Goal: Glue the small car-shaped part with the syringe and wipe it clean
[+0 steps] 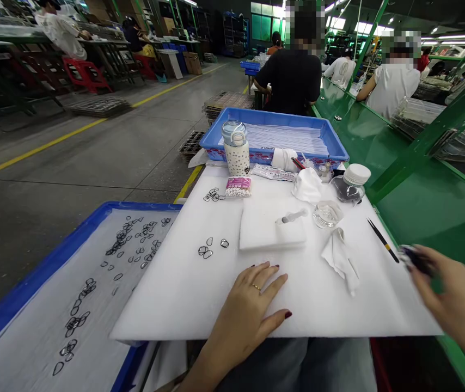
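Note:
My left hand [252,305] lies on the white foam board [203,294], fingers spread, with nothing in it. At the right edge my right hand [453,294] is closed around a small dark object [419,260] with a shiny end; blur hides its kind. Black-handled tweezers [383,240] lie just left of that hand. A small foam block [271,228] sits beyond my left hand, with a syringe-like clear tube [293,216] on top. Several dark drop-shaped rings [205,251] rest on the board to the left. A crumpled white cloth [341,258] lies right of the block.
A blue-rimmed tray [105,209] with many rings stands lower left. Along the back are a lidded cup [236,149], a cotton swab pack [238,187], a glass dish [327,214], a white-capped jar [350,182] and a blue tray [273,158]. A green post [424,136] rises right.

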